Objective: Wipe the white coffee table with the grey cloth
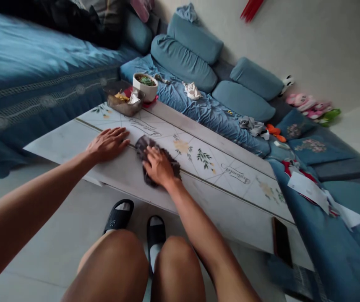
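Observation:
A dark, patterned cloth point(142, 147) lies bunched on the white coffee table point(205, 199), slightly blurred. On top of it my right hand point(159, 167) presses down, fingers spread a little and bent over the fabric. My left hand point(109, 144) rests palm down on the tabletop to the left of the cloth, its fingers stretched out and holding nothing. A printed strip with flowers and script runs along the table under and beyond the cloth.
At the table's far left end stand a translucent bin point(126, 105) with scraps and a potted succulent point(146, 86). A phone point(281, 241) lies near the right end. Blue sofas point(180, 98) border the table, holding cushions, crumpled tissue point(191, 90) and papers point(309, 193).

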The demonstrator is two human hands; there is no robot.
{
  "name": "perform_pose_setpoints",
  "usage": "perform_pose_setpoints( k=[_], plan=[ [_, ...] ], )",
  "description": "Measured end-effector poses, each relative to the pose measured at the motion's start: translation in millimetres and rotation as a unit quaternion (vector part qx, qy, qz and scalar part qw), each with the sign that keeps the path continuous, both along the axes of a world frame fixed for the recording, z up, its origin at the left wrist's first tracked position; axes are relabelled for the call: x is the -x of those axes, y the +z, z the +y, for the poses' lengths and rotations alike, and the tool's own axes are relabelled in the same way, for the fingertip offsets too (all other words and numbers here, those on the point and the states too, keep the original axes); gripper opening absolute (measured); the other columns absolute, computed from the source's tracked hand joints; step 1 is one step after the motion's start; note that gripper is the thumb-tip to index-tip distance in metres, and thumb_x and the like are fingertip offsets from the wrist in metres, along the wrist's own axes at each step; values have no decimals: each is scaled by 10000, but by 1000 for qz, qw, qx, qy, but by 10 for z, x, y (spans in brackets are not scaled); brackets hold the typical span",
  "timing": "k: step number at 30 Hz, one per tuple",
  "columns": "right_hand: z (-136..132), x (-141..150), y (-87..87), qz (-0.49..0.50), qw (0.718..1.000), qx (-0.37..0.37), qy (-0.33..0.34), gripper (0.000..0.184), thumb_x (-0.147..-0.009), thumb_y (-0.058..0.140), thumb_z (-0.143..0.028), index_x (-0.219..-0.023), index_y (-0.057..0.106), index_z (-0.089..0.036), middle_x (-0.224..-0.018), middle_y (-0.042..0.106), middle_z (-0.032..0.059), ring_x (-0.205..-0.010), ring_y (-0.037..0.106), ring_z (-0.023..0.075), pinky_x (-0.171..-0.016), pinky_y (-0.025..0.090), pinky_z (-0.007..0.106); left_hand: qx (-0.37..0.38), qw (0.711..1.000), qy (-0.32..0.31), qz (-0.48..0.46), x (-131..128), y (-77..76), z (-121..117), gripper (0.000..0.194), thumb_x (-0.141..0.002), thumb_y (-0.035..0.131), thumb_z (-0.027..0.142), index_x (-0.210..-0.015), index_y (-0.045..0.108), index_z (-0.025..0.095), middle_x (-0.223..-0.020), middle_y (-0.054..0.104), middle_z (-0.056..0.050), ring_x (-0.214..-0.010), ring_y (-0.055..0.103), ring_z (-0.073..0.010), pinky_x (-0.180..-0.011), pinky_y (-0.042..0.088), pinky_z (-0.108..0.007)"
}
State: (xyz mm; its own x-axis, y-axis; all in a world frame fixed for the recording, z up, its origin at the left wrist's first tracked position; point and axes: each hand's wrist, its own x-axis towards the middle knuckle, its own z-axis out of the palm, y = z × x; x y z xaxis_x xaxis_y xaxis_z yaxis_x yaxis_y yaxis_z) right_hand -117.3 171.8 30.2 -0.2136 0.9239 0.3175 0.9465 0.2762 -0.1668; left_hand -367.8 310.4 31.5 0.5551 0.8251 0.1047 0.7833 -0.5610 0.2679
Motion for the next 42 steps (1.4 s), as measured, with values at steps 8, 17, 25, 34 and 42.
perform_pose_setpoints(
  k=[8, 17, 25, 34, 42],
  plan=[
    [-1971, -2531, -246, 47, 962, 41, -266, 662, -1162, 405, -498, -1672, 637, -145, -1754, 587, 172, -1685, 488, 340, -1410, 412, 561, -58, 993, 28, 101, -120, -157, -30, 757, -1147, 278, 428, -1807, 422, 86, -1897, 345, -202, -1774, 331, -385, -1445, 226, -633],
    [-578, -4108, 106, 3, 803, 111, -586, 713, -1097, 311, -416, -1521, 700, 5, -1531, 662, 391, -1491, 637, 528, -1197, 527, 741, -45, 995, -81, 44, -1817, 54, 597, 681, -1169, 394, 391, -1772, 448, 79, -1902, 343, -198, -1785, 318, -309, -1470, 212, -508],
    [1427, -3217, 18, -15, 914, 74, -400, 579, -1146, 399, -360, -1519, 726, -60, -1653, 629, 310, -1588, 574, 410, -1311, 453, 560, -56, 996, -57, -45, -1970, -112, 738, 638, -1167, 455, 403, -1688, 544, 46, -1816, 487, -237, -1715, 429, -336, -1445, 291, -521],
    [943, -1590, -244, 0, 999, 42, -28, 577, -1163, 454, -371, -1671, 634, -168, -1776, 571, 139, -1698, 474, 306, -1427, 391, 529, -54, 994, -71, -56, -1942, -98, 750, 595, -1120, 403, 167, -1684, 553, 53, -1794, 525, -214, -1695, 462, -310, -1421, 323, -516],
    [-687, -3525, -81, 22, 926, 29, -376, 835, -1017, 328, -737, -1452, 804, -205, -1441, 799, 214, -1466, 711, 436, -1245, 596, 620, -51, 994, -65, -74, -2009, -114, 744, 584, -1127, 400, 157, -1661, 558, -18, -1790, 513, -253, -1692, 450, -325, -1426, 302, -519]
  ],
)
